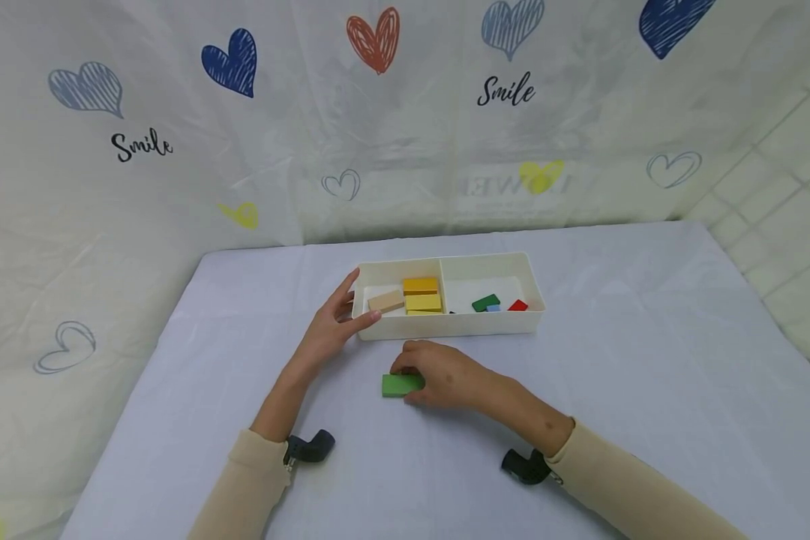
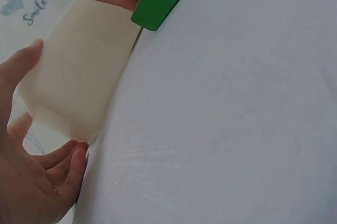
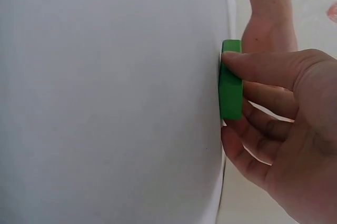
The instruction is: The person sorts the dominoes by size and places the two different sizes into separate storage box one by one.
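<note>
A long white box (image 1: 459,325) with two compartments stands on the table. My left hand (image 1: 329,324) holds its left end, thumb over the front rim and fingers around the end wall. In front of the box, my right hand (image 1: 451,376) pinches a bright green block (image 1: 396,385) between thumb and fingers, low over the tablecloth. The right wrist view shows the thumb lying across the green block (image 3: 230,97). Yellow blocks (image 1: 423,302) and a beige block (image 1: 386,301) lie in the box's left compartment.
In the right compartment are a dark green block (image 1: 486,303), a small blue piece (image 1: 493,307) and a red piece (image 1: 518,305), partly hidden by the front wall. A white cloth covers the table (image 1: 648,360). Behind it hangs a curtain (image 1: 418,135) printed with hearts.
</note>
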Available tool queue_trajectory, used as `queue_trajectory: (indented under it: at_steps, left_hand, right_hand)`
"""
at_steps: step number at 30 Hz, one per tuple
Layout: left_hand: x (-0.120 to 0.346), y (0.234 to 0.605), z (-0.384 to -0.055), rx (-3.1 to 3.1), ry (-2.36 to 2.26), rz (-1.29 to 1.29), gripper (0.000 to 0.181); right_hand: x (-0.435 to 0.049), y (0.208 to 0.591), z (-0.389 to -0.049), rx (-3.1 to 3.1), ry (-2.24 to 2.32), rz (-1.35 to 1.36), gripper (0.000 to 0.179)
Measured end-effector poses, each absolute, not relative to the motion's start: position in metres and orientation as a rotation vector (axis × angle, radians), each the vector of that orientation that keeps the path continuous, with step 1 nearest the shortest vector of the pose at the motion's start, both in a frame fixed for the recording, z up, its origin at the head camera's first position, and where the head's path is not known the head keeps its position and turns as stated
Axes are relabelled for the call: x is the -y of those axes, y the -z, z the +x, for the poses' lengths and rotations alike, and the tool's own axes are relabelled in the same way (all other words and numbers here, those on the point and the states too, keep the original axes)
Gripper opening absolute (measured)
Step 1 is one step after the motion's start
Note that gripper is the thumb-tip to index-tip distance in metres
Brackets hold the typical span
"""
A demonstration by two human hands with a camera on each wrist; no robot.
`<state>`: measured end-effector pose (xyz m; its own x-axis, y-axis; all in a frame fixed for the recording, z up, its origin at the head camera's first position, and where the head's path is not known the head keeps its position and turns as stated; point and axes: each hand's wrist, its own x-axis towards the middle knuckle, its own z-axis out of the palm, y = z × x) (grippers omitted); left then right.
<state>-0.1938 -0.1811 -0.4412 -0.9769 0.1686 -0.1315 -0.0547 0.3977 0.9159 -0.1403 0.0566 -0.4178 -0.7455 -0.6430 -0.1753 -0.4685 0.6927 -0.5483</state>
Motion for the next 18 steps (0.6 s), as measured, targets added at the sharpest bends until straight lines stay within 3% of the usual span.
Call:
queue_trajectory:
  at_steps: [18]
  left_hand:
    - [0.180, 0.439, -0.193, -2.441, -1.620, 0.098, 0.087]
  right_hand:
    - [-0.066, 0.407, -0.141, -2.590, 0.801, -0.919, 0.033]
